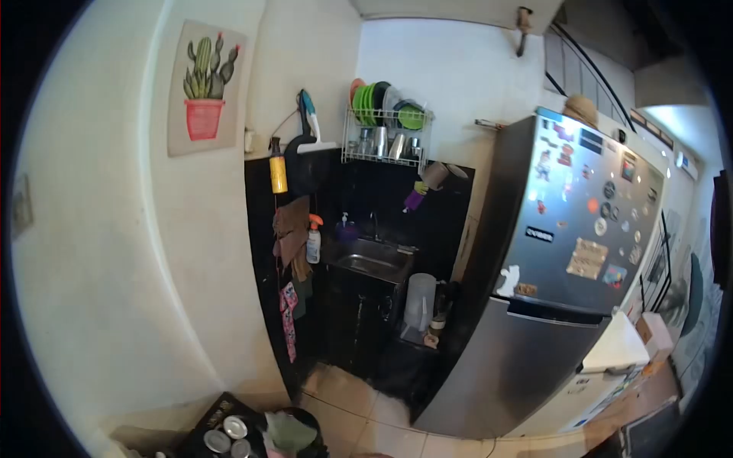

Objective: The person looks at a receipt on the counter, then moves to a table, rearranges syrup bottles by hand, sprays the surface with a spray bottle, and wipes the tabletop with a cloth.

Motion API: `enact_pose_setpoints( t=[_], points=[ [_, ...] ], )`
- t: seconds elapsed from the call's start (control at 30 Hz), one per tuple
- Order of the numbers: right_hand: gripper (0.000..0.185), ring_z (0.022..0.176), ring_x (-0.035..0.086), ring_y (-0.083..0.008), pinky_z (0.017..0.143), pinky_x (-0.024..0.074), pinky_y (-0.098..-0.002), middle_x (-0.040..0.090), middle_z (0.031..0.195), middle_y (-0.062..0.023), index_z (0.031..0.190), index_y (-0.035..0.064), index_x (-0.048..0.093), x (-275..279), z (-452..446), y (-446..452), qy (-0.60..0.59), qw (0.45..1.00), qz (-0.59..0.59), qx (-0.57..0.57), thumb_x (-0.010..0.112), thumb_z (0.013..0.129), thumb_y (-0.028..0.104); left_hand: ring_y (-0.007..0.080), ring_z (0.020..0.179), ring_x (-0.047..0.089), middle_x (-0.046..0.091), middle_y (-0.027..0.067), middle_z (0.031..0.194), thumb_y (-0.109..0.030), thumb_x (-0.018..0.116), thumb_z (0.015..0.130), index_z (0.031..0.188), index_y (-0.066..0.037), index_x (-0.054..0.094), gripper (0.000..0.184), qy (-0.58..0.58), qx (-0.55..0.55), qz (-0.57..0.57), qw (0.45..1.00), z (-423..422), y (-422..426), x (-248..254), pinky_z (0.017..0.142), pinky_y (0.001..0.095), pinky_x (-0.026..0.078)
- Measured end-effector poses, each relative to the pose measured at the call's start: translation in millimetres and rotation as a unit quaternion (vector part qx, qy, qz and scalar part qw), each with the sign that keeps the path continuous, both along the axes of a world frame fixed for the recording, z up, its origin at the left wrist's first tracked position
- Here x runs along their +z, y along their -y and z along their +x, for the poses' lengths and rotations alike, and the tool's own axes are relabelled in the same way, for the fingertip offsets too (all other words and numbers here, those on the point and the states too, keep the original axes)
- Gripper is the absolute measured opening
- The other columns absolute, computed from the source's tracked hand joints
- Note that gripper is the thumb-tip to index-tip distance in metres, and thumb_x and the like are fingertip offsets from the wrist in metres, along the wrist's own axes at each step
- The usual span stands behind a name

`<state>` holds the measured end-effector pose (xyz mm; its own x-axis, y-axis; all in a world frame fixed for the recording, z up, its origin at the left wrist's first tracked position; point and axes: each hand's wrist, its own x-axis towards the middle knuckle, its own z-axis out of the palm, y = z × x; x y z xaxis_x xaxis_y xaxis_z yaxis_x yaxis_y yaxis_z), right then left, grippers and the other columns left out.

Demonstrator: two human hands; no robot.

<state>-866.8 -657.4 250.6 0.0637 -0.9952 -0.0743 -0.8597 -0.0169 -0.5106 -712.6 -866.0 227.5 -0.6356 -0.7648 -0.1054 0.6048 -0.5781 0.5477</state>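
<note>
Neither hand in frame, so can't tell if wide, narrow or holding something. Nearest stuff: silver-topped containers [234,427] at bottom left, pale green cloth [290,432] (or bag, hard to say) just beside. Green plates [369,104] and metal tumblers [381,142] already sit in wire dish rack [374,159], higher up than steel sink [370,264]. What's left? Can't judge, with no handling visible anywhere.

I count one fridge [550,267], one sink [370,263], one tap [374,223], one dish rack [382,159], one squeegee [314,128], one cactus picture [205,90], one yellow bottle [278,174] and three silver tops [217,441].
</note>
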Motion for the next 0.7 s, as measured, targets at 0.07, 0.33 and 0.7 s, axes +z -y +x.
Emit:
enact_pose_setpoints(
  t=[0.07,0.33,0.7],
  points=[
    [0.046,0.1,0.058,-0.0377,0.085,0.0476,-0.0476,0.057,0.118,-0.0219,0.136,0.005,0.047,-23,-63,25,-0.014,0.989,-0.146,0.01,0.051,0.094,0.024,0.0285,0.127,0.044,0.046,0.0153,0.139,-0.042,0.037,0.1,0.141,-0.006,0.038,0.055,-0.094,-0.028,-0.005,0.995,-51,41,1,0.101,0.0412,0.043],
    [0.039,0.088,0.067,-0.0183,0.078,0.0527,-0.032,0.07,0.095,-0.0114,0.124,0.0069,0.057,56,-262,112,0.143,0.978,0.008,-0.15,0.063,0.088,0.021,0.0297,0.126,0.047,0.049,0.0133,0.136,-0.036,0.042,0.097,0.141,-0.009,0.04,0.052,-0.044,0.311,-0.241,0.919,-169,133,173,0.106,0.0452,0.038],
    [0.016,0.072,0.056,-0.0145,0.067,0.0474,-0.0313,0.06,0.082,-0.0061,0.099,0.0029,0.058,117,-521,498,0.212,0.903,-0.338,-0.157,0.062,0.083,0.006,0.032,0.099,0.055,0.058,0.016,0.104,-0.017,0.06,0.081,0.107,0.001,0.058,0.032,0.625,0.598,-0.359,0.352,-147,69,150,0.09,0.0406,0.043]
  ],
)
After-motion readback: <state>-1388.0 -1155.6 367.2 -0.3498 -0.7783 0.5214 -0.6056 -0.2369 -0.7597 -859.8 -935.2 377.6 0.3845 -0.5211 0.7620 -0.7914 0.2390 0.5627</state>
